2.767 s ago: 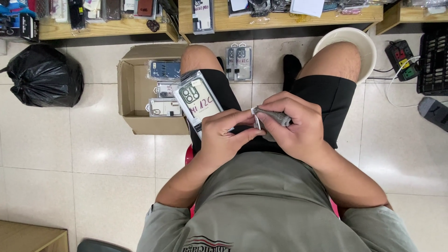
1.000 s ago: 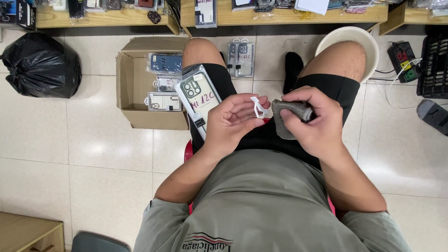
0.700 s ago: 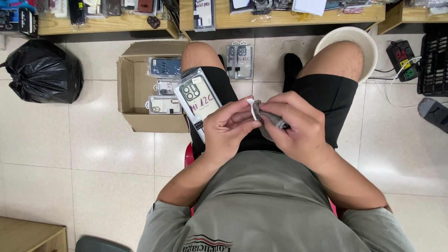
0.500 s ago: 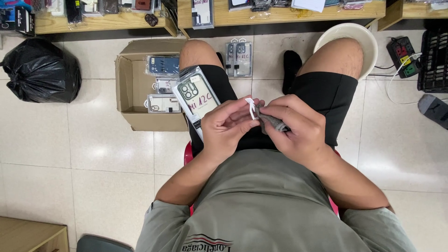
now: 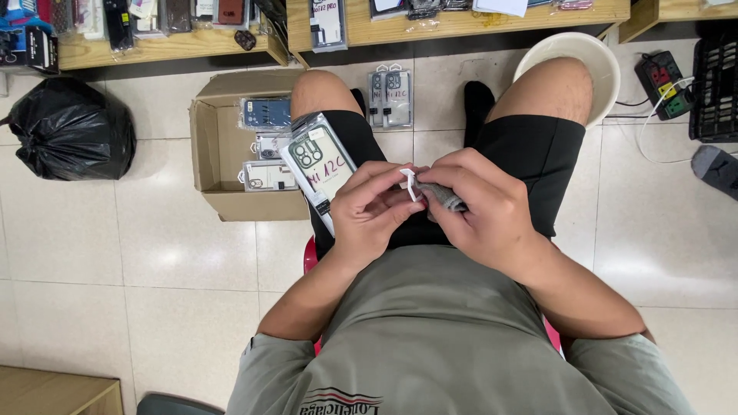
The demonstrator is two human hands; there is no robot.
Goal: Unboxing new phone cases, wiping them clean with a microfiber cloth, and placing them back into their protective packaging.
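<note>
Pinching a small white hang tab (image 5: 408, 184) over the lap, the left hand (image 5: 374, 214) meets the right hand (image 5: 483, 215), whose grip closes around a grey packet (image 5: 444, 196); a packaged phone case (image 5: 319, 167) rests on the left thigh.

Both forearms angled inward over lap, elbows out, wrists nearly meeting at centre. Left hand (image 5: 374, 215) curled, fingertips pinched together. Right hand (image 5: 484, 211) curled, knuckles up, fingers closed, thumb apparently tucked under, hidden from view. Hands touching at fingertips.
</note>
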